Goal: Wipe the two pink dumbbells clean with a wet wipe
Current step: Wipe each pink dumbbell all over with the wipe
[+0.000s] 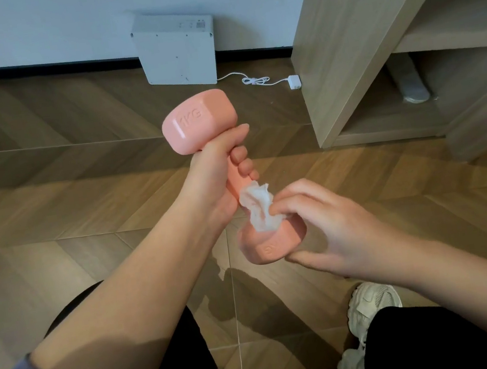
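One pink dumbbell [200, 121] marked 1KG is held in the air, tilted, its far head up and its near head low. My left hand [217, 169] grips the handle just under the upper head. My right hand [321, 220] pinches a crumpled white wet wipe [260, 210] against the handle's lower end, where it meets the lower head, with the thumb under that head. No second dumbbell is in view.
Below lies a wooden herringbone floor [47, 199]. A white box [176, 51] leans on the wall at the back, with a white cable and plug [294, 82] beside it. A wooden shelf unit [356, 38] stands at the right. My legs and a white shoe [372, 301] are below.
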